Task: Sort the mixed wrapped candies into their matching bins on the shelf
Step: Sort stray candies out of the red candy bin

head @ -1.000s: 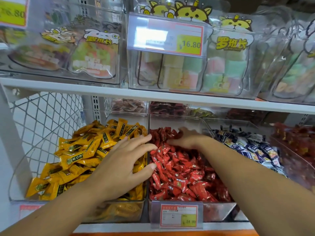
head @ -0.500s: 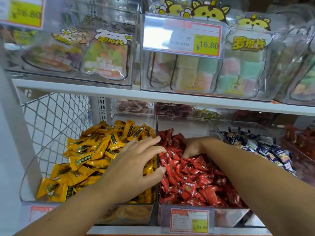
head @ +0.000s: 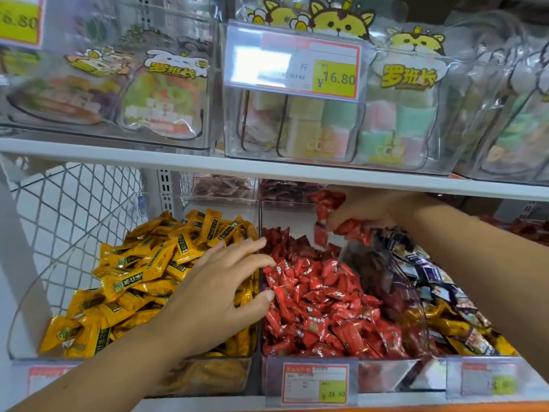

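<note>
Now the right hand (head: 365, 209), which was buried a moment ago in the clear plastic bin (head: 285, 215) of shiny red wrapped candies (head: 320, 307), is lifted above it with fingers clamped on several of them, seemingly ready for sorting, while the left hand (head: 219, 289) rests with straight, spread fingers on the neighbouring yellow wrapped candies (head: 142, 272).

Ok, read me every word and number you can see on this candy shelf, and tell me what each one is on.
"¥16.80": red-and-white price tag on the clear upper bin.
"罗班长": clear cartoon-animal pouches.
"¥24.90": red-framed price tag under the red wrapped candies.
"6.80", cut off: yellow top-left tag.
Wrapper print, small tag print: too blurred.
</note>
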Demonstrator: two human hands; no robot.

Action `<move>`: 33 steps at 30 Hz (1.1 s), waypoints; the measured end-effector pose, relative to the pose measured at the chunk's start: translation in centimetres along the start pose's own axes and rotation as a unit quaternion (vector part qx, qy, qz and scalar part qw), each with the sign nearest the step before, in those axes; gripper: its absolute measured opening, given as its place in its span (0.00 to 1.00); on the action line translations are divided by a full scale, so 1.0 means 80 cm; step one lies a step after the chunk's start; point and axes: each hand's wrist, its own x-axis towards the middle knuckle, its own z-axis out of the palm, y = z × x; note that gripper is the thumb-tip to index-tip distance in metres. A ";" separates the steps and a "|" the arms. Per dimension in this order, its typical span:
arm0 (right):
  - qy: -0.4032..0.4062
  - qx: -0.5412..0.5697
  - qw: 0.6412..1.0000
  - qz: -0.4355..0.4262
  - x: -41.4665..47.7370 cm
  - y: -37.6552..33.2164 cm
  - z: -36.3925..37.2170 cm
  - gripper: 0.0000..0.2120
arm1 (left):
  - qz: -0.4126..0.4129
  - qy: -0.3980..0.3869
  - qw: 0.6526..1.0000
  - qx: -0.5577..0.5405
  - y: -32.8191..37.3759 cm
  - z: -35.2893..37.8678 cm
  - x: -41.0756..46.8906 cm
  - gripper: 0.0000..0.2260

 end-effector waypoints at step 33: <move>0.064 -0.257 0.951 -0.159 -0.022 0.008 0.092 0.08 | -0.006 0.000 1.000 0.001 0.005 -0.003 0.002 0.27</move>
